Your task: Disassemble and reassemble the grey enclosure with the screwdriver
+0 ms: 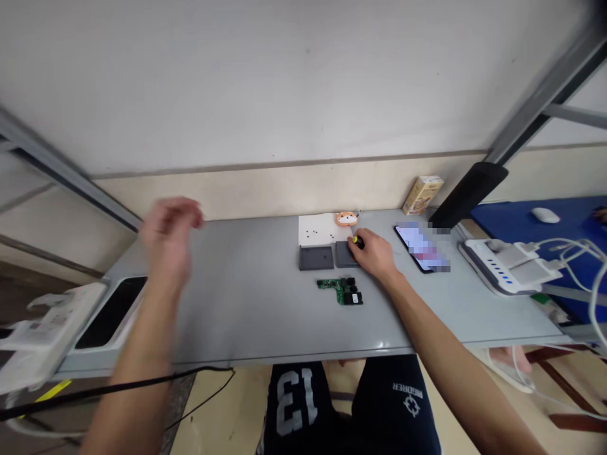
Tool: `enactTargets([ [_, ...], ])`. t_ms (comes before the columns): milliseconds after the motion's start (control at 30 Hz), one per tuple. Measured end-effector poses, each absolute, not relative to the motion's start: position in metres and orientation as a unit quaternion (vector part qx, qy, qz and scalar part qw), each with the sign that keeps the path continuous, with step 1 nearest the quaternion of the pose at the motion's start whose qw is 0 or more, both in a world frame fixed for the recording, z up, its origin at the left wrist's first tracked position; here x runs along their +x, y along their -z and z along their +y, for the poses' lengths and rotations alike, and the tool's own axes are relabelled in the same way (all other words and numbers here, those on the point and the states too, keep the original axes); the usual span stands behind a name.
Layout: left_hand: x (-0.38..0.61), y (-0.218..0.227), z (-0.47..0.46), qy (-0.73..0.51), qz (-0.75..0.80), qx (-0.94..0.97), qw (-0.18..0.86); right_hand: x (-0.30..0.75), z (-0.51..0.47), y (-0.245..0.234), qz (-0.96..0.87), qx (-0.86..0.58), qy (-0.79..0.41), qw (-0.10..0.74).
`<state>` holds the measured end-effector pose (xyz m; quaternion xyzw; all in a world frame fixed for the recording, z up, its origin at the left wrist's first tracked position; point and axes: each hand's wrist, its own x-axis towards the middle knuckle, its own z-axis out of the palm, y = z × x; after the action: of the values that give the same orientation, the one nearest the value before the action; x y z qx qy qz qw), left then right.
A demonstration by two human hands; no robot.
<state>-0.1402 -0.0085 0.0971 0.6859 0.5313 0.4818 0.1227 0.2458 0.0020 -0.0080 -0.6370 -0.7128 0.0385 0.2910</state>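
My right hand (374, 253) is closed round a screwdriver (358, 241) whose yellow-and-black handle end shows; the rest is mostly hidden. It rests over a dark grey case half (345, 254). Beside that lies another shallow dark grey case half (316, 258), its inside facing up. Nearer to me, a green circuit board (340, 288) with black connectors lies on the desk. Several tiny dark screws (313, 233) are spread on a white sheet (325, 222). My left hand (171, 230) is raised above the left side of the desk, its fingers smeared by motion.
An orange animal-face object (346, 218) sits at the back edge. To the right are a lit phone (420, 248), a small box (423, 194), a black padded post (469, 194) and a power strip (502, 268) with cables. A white tray-like box (111, 313) lies left.
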Motion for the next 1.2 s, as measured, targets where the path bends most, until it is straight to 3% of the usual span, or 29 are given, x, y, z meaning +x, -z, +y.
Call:
enactTargets([
  [133, -0.092, -0.045, -0.005, -0.373, 0.437, 0.794, 0.197, 0.246, 0.002, 0.008, -0.717, -0.632, -0.037, 0.29],
  [300, -0.045, -0.002, -0.003, -0.277, 0.414, 0.841, 0.21, 0.246, 0.003, 0.009, -0.715, -0.637, -0.031, 0.286],
  [933, -0.051, 0.012, -0.001, -0.265, 0.425, 0.845, 0.187, 0.243, 0.001, 0.007, -0.7, -0.636, -0.049, 0.321],
  [1200, -0.051, 0.015, 0.0, -0.27, 0.417, 0.849, 0.178, 0.248, 0.006, 0.01, -0.694, -0.609, -0.088, 0.374],
])
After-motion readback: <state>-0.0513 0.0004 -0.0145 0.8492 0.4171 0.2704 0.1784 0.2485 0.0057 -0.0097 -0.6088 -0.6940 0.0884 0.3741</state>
